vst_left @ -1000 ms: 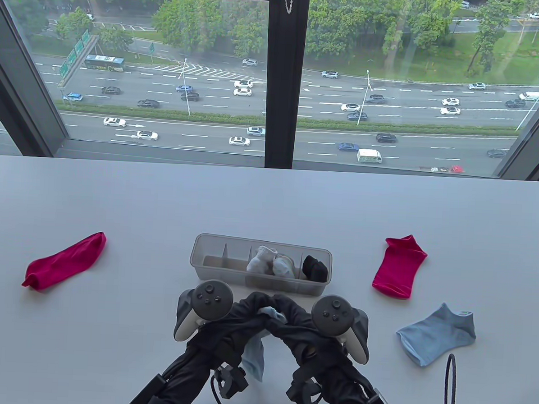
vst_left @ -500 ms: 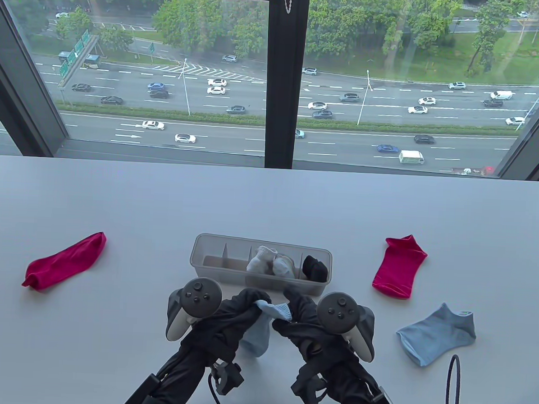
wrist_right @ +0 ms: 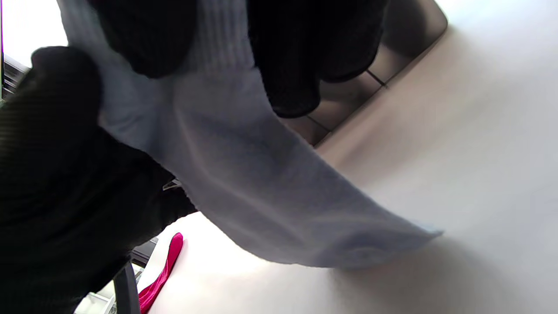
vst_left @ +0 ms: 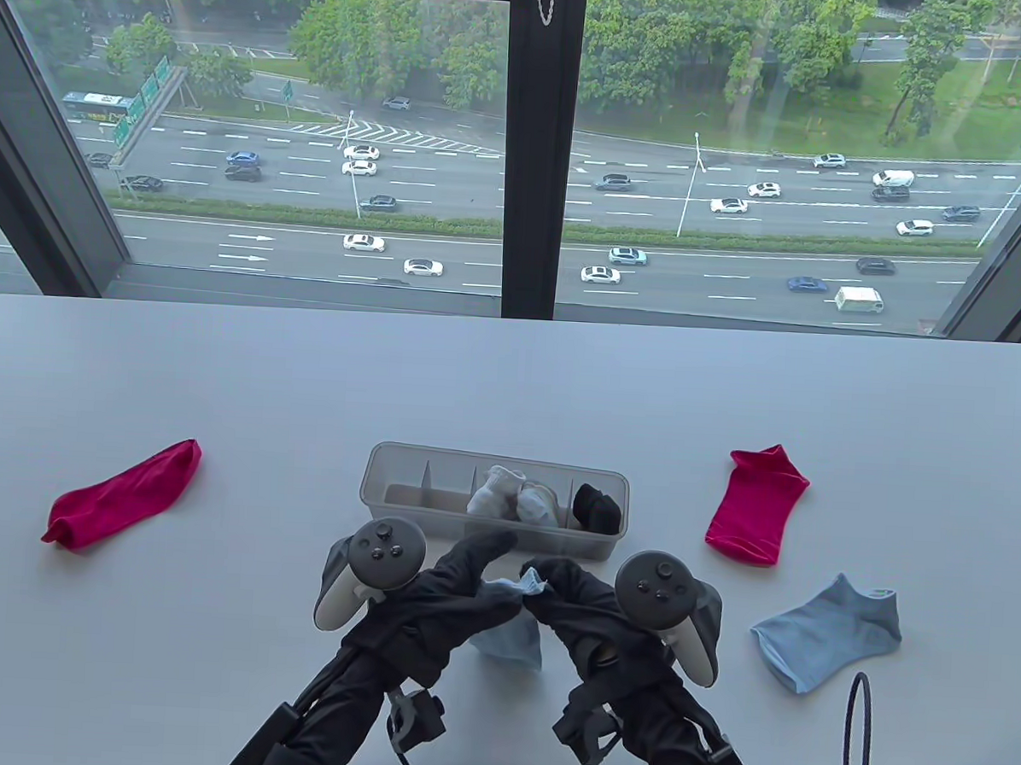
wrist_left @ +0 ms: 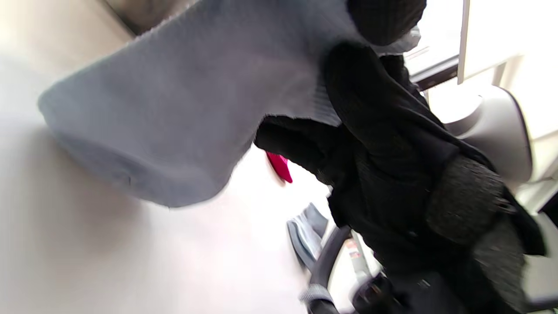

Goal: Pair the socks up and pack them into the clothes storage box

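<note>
A light blue sock (vst_left: 510, 637) hangs just above the table in front of the clear storage box (vst_left: 395, 460). My left hand (vst_left: 501, 570) and right hand (vst_left: 545, 577) both pinch its cuff, close together. One left finger points straight toward the box. The left wrist view shows the sock (wrist_left: 174, 109) hanging, its toe near the table. In the right wrist view my fingertips (wrist_right: 301, 56) pinch the sock's (wrist_right: 261, 183) ribbed cuff. Its mate, another light blue sock (vst_left: 826, 634), lies flat to the right. One red sock (vst_left: 120, 492) lies at the left, another red sock (vst_left: 756, 505) at the right.
The box holds a rolled white-grey pair (vst_left: 509, 495) in a middle compartment and a black pair (vst_left: 596, 507) in the right one. Its left compartments look bare. A dark cable loop (vst_left: 853, 742) lies near the front right edge. A window runs behind the table.
The hands have drawn the sock's cuff apart and then closer again. The hanging sock swung from under my left wrist to between the hands. A left finger straightened toward the box.
</note>
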Available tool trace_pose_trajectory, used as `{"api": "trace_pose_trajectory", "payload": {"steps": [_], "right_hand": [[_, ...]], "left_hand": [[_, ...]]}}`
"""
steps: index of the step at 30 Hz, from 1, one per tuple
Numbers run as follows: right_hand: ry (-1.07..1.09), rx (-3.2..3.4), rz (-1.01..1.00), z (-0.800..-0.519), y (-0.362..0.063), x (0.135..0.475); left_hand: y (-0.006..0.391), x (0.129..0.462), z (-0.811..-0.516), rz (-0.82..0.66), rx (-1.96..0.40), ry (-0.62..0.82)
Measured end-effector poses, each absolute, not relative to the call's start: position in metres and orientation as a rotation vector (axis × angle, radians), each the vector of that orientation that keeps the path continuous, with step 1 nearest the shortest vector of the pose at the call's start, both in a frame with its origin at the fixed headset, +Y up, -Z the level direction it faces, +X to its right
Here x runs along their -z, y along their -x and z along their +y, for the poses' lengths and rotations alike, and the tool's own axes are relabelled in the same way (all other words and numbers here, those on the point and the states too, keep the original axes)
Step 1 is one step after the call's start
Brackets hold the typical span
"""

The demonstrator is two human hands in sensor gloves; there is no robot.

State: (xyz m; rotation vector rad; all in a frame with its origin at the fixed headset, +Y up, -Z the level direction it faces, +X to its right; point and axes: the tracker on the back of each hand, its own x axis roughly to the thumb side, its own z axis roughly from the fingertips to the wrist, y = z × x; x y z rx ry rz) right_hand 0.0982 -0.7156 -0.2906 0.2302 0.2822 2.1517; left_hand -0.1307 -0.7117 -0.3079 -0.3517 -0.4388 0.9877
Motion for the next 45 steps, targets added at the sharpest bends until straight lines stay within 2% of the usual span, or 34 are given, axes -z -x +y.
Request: {"api": "trace_pose_trajectory", "payload": {"steps": [2,6,8,9,11,14,16,17,20,22,26,27,30,32,35,39,42,45], "right_hand": [[-0.194,-2.174,0.249,-0.716,-0.102,0.291],[-0.208,-2.045,0.259,-0.708,-0.108,0.292],[-0.248,-1.914,0.288,-0.702,-0.107,0.291],[-0.239,-1.823,0.335,-0.7,-0.106,0.29],[-0.18,-1.832,0.373,-0.704,-0.106,0.292],[-0.058,-2.112,0.41,-0.732,-0.103,0.296],[-0.02,-2.328,0.438,-0.748,-0.1,0.297],[-0.041,-2.4,0.453,-0.751,-0.1,0.297],[-0.229,-2.521,0.445,-0.74,-0.088,0.291],[-0.339,-2.536,0.525,-0.738,-0.075,0.287],[-0.409,-2.598,0.887,-0.764,-0.053,0.285],[-0.415,-2.612,0.918,-0.766,-0.052,0.286],[-0.361,-2.641,0.795,-0.76,-0.062,0.29],[-0.304,-2.664,0.689,-0.749,-0.078,0.295],[-0.154,-2.734,0.459,-0.728,-0.108,0.302],[0.221,-2.815,0.225,-0.705,-0.167,0.312],[0.538,-2.835,0.246,-0.707,-0.211,0.318],[0.899,-2.81,0.431,-0.723,-0.259,0.324]], "left_hand": [[0.139,0.309,-0.708,-0.339,-1.057,0.205],[0.146,0.306,-0.701,-0.334,-1.118,0.183],[0.144,0.307,-0.694,-0.393,-1.148,0.256],[0.142,0.308,-0.691,-0.399,-1.136,0.336],[0.14,0.308,-0.695,-0.354,-1.039,0.352],[0.133,0.306,-0.714,-0.262,-0.805,0.31],[0.13,0.306,-0.727,-0.262,-0.639,0.38],[0.131,0.306,-0.728,-0.243,-0.573,0.403],[0.142,0.306,-0.722,-0.208,-0.395,0.355],[0.15,0.307,-0.716,-0.193,-0.336,0.348],[0.17,0.306,-0.717,-0.156,-0.257,0.396],[0.176,0.306,-0.721,-0.151,-0.247,0.424],[0.192,0.307,-0.733,-0.116,-0.29,0.481],[0.196,0.309,-0.733,-0.094,-0.32,0.527],[0.196,0.309,-0.732,-0.109,-0.329,0.492],[0.195,0.309,-0.734,-0.11,-0.316,0.503],[0.196,0.31,-0.736,-0.11,-0.321,0.515],[0.195,0.31,-0.736,-0.118,-0.328,0.513]]}}
